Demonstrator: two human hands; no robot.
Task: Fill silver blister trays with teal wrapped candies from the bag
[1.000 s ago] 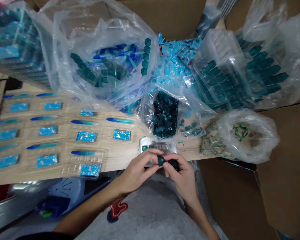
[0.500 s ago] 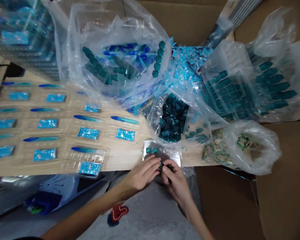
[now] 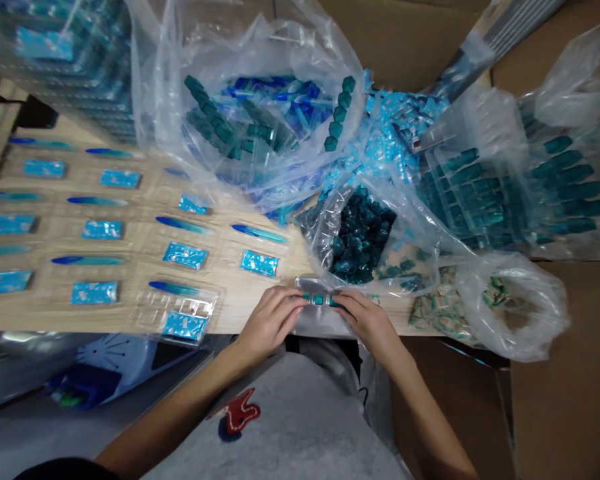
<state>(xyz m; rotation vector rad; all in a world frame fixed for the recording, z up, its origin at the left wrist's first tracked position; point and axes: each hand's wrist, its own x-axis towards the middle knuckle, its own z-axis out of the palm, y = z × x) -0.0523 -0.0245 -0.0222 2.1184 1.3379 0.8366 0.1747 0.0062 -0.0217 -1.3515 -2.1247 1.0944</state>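
Tabletop [image 3: 237,300]: carrying a large clear bag [image 3: 260,50] of blue sticks [image 3: 297,93] and green strips [image 3: 343,113].
Smaller bag [image 3: 325,233]: holding dark green lumps [image 3: 360,240].
Silvery tray [image 3: 325,325]: lying at the front edge.
Left hand [image 3: 273,317], right hand [image 3: 373,323]: fingers reaching into the tray; cannot tell whether gripping.
Green pieces [image 3: 319,299]: sitting there, glossy, squarish.

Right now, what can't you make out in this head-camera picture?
Head view: the silvery tray's upper left and right parts, covered by the left hand and right hand.
Head view: the full extent of the stacked trays, blurred and cut off by the top and left edges.
Head view: fine print, if any, on the blue packets, too small.
Head view: the large bag's bottom, hidden by its contents and cloudy plastic.
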